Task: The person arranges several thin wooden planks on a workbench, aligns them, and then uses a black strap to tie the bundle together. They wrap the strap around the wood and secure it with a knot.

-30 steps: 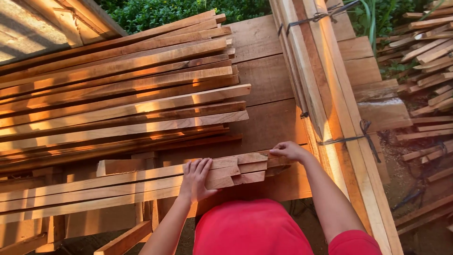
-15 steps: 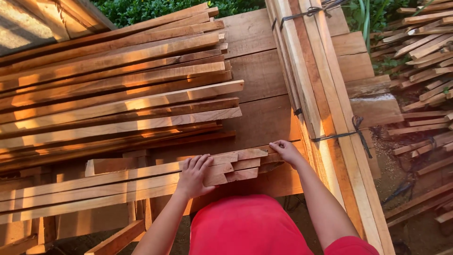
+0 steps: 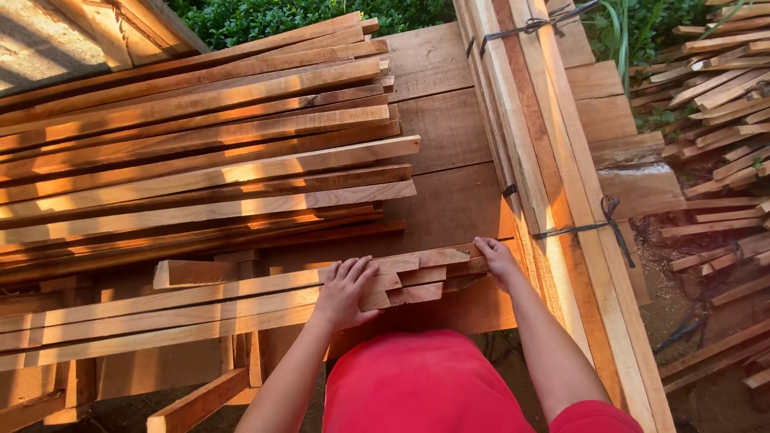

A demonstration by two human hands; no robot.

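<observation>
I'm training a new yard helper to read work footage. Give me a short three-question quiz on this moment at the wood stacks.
1. True or false: the left hand lies flat on top of the near stack of wooden slats.
2. Where is the right hand? A) on the tied bundle of slats B) at the end of the near stack C) on the loose pile upper left
3. Fill in: dark ___ ties wrap the bundle on the right.

Key
1. True
2. B
3. Cord; the material is hard to tell.
</observation>
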